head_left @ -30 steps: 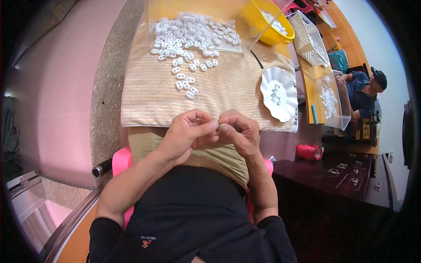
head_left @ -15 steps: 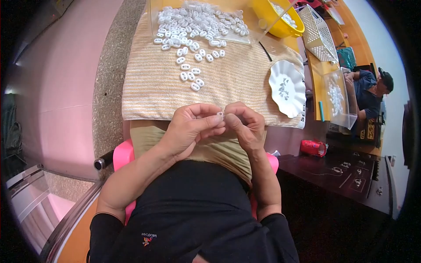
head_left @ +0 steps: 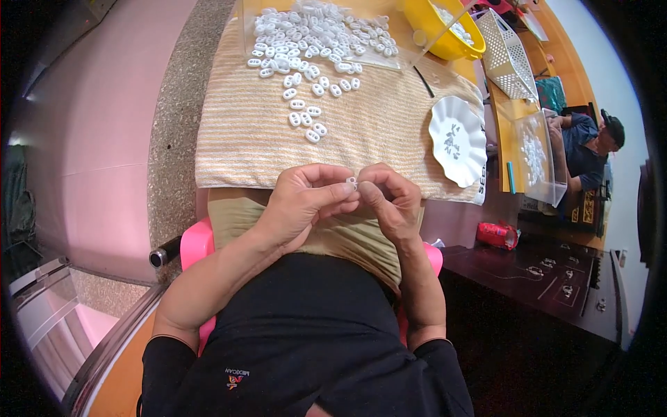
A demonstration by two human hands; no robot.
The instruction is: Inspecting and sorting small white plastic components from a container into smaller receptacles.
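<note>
Over the near edge of the towel, above my lap, both hands meet at the fingertips. My left hand (head_left: 299, 201) pinches a small white two-holed plastic piece (head_left: 351, 181) between thumb and fingers. Thumb and forefinger of my right hand (head_left: 392, 205) are closed together right beside that piece; whatever they grip is too small to make out. Similar white oval pieces (head_left: 297, 104) lie loose on the towel beyond my hands, trailing from a large heap (head_left: 306, 31). A scalloped white dish (head_left: 467, 132) with small grey bits in it sits to the right.
The striped beige towel (head_left: 375, 132) covers the work surface. A clear tray edge (head_left: 375, 62) borders the heap. At the far right are a yellow basin (head_left: 451, 52), a white perforated basket (head_left: 511, 59) and a black stick (head_left: 423, 81). Another person (head_left: 587, 149) works beside a clear bin (head_left: 552, 181).
The towel and the things on it have shifted very slightly in the picture. Both hands keep nearly the same pose around the white piece.
</note>
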